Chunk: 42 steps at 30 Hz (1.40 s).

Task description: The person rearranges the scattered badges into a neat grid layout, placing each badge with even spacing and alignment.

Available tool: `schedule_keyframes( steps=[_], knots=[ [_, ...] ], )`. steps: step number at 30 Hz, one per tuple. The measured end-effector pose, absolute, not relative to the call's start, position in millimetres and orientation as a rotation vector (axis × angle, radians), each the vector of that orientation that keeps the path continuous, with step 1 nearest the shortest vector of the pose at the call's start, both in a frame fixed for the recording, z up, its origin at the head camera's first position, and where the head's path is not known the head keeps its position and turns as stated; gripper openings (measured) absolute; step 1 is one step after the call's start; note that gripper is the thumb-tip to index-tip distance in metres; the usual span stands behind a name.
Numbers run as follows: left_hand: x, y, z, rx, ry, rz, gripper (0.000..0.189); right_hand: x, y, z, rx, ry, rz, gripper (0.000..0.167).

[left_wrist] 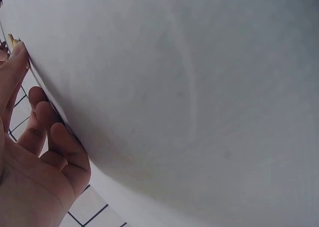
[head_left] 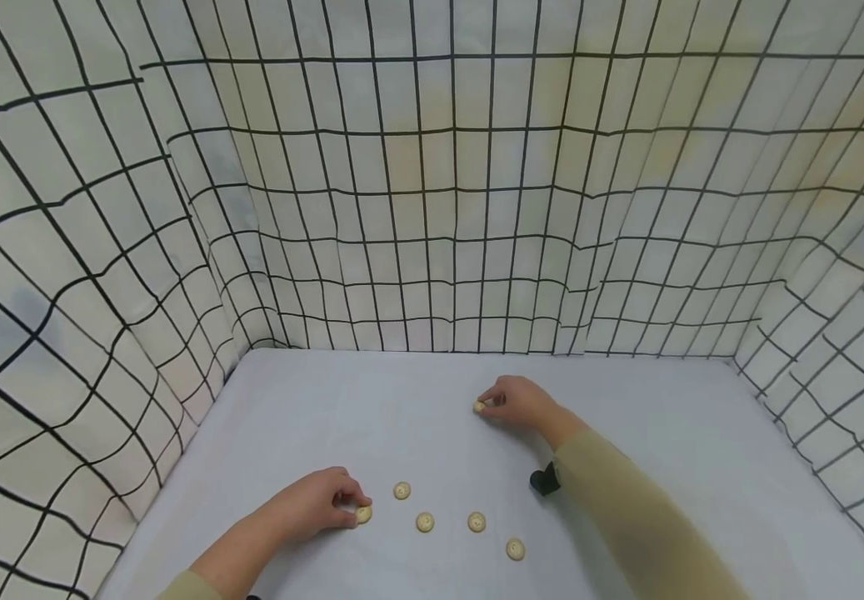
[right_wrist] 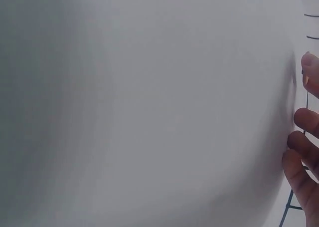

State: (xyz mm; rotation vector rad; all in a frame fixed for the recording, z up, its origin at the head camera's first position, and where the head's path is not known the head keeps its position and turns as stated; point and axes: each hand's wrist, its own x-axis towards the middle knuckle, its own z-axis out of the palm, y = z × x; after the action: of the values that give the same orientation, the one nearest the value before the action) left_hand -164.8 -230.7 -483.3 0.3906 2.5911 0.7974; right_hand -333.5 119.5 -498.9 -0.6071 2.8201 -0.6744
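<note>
Near the front left of the white table, my left hand [head_left: 321,502] pinches a pale wooden button [head_left: 363,514] between thumb and fingertips. Farther back, right of the middle, my right hand [head_left: 519,403] pinches another button [head_left: 479,407] at its edge. Several like buttons lie flat between and in front of the hands: one [head_left: 402,490] just right of the left hand, then a second [head_left: 425,522], a third [head_left: 476,522] and the rightmost [head_left: 515,549]. In the left wrist view the button is barely seen at the left edge, beyond the thumb. The right wrist view cuts off most of the hand.
The white tabletop [head_left: 312,417] spreads around both hands. A white wall with a black grid [head_left: 432,217] stands behind it, with similar gridded walls at the left and right. A small black piece [head_left: 545,480] sits at the right sleeve.
</note>
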Motion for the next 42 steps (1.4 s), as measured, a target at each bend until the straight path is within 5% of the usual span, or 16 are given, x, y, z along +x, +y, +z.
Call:
schedule_keyframes(
  steps=[42],
  knots=[
    [-166, -226, -483, 0.349, 2.591, 0.806, 0.02, -350, 117, -509, -0.407, 2.803, -0.802, 0.036]
  ],
)
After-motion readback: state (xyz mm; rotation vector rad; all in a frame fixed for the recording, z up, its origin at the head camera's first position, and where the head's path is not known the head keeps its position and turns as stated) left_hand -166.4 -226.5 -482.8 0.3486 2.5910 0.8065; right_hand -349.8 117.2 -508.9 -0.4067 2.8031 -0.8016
